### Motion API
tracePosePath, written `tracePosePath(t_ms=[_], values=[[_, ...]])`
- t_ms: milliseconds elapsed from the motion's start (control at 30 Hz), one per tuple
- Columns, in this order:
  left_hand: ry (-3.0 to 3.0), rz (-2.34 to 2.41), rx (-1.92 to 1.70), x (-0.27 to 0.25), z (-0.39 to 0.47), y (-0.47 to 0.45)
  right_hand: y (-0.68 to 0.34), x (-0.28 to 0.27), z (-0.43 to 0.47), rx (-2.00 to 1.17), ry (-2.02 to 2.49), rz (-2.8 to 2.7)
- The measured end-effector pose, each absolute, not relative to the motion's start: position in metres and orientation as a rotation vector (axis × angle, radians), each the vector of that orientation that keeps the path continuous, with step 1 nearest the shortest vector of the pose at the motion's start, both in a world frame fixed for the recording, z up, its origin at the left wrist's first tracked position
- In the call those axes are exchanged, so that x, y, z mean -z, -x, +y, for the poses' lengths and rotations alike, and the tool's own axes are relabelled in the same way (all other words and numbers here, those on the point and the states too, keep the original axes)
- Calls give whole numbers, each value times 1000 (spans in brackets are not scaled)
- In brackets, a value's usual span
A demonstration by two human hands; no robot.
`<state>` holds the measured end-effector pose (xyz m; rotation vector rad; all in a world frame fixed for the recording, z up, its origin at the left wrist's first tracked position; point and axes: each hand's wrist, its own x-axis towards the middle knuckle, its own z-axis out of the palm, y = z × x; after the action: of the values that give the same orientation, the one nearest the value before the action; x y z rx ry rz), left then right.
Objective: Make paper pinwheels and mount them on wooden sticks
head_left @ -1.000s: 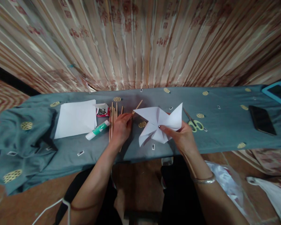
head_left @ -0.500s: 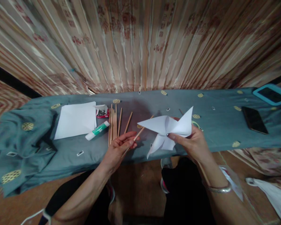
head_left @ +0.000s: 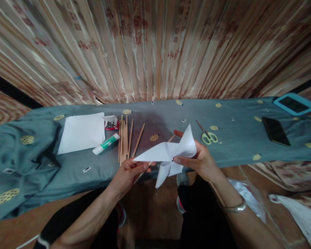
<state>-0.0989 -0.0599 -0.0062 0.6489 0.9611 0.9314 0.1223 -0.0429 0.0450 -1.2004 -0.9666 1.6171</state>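
Observation:
A white paper pinwheel point(head_left: 168, 152) is pinched in my right hand point(head_left: 200, 160), whose thumb presses on the small pin head at its centre. My left hand point(head_left: 132, 171) is closed around a wooden stick point(head_left: 171, 138). The stick runs behind the pinwheel, and its far end shows above the paper. One pointed blade of the pinwheel reaches to my left fingers. Where the stick meets the pin is hidden by the paper.
Left on the cloth-covered table point(head_left: 168, 114) lie white paper sheets point(head_left: 81, 133), a red box of pins point(head_left: 111, 123), a glue stick point(head_left: 106, 143) and several wooden sticks point(head_left: 124, 138). To the right are scissors point(head_left: 207, 135), a black phone point(head_left: 276, 131) and a blue-framed tablet point(head_left: 294, 103).
My right hand has brought the pinwheel left and down, over the stick in my left hand. The scissors are now uncovered.

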Motion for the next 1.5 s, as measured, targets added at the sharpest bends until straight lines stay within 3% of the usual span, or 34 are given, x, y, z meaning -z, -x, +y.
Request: tracePosePath(t_ms=[467,700,867,1500], values=[[-417,883,-914,-5,-60,78,-110,-41,-60,-1574,1117,-1430],[-495,908,-947,-13,-61,77,-112,-43,-83,-1025,1330,-1610],[-667,935,-929,-15,-66,79,-106,-51,-89,-720,1224,-1779],[-928,903,-933,-15,-67,84,-111,-57,-97,-547,1104,-1901]])
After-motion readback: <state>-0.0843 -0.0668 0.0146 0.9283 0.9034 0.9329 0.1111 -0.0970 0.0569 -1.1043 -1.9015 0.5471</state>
